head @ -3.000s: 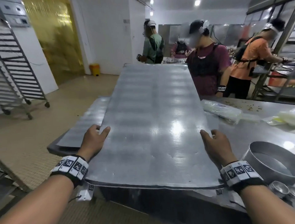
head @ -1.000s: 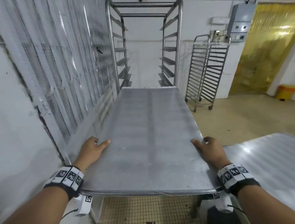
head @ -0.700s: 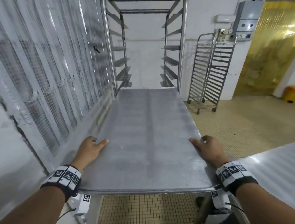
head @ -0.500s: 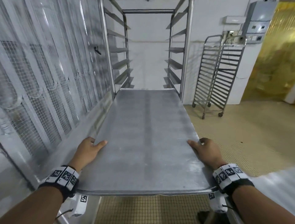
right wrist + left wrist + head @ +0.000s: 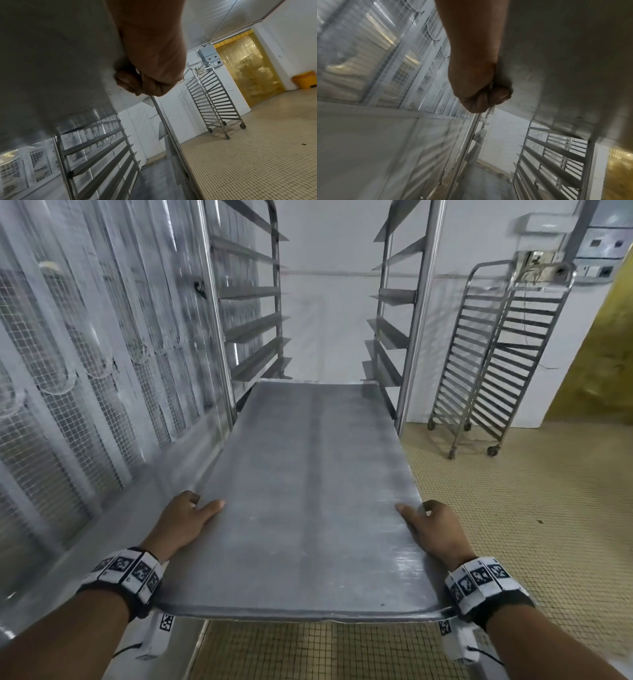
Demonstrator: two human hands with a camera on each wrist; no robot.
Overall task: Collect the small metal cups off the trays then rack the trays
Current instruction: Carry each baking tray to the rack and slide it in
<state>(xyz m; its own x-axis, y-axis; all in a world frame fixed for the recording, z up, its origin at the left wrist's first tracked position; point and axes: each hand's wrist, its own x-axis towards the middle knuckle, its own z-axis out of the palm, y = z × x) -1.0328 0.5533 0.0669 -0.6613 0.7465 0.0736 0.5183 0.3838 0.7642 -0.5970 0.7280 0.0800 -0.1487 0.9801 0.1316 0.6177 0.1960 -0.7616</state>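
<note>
While no legible writing appears, left hand [image 5: 185,523] and right hand [image 5: 433,527] grip the tray [image 5: 308,491] edges, coded wristbands [image 5: 126,573] visible.

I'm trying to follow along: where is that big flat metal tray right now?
In the head view the flat grey metal tray is centred, gripped by the left hand and right hand, its far end entering the tall steel rack.
</note>
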